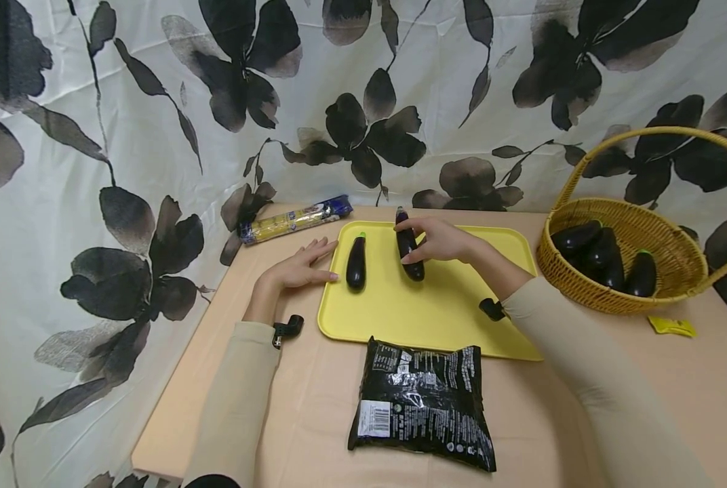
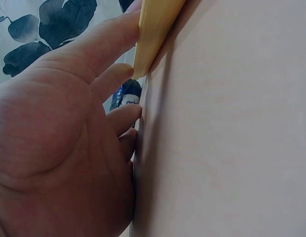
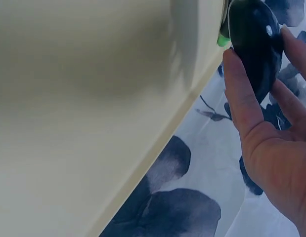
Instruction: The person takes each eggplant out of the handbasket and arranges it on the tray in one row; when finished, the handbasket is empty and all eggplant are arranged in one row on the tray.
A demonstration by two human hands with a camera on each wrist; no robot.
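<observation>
In the head view a yellow tray (image 1: 449, 312) lies on the table with one eggplant (image 1: 356, 264) along its left side. My right hand (image 1: 433, 240) grips a second dark eggplant (image 1: 414, 266) over the tray's upper middle. The right wrist view shows this eggplant (image 3: 256, 47) between thumb and fingers, tilted. My left hand (image 1: 299, 268) lies at the tray's left edge, fingers extended. In the left wrist view, thumb and fingertips of the left hand (image 2: 54, 133) touch the tray's rim (image 2: 155, 34) and the table.
A wicker basket (image 1: 687, 261) with several eggplants (image 1: 601, 251) stands at the right, a small yellow packet (image 1: 671, 327) beside it. Below the tray lies a black printed bag (image 1: 424, 407). A long yellow-and-blue package (image 1: 296, 220) rests at the back left, before a floral curtain (image 1: 315, 81).
</observation>
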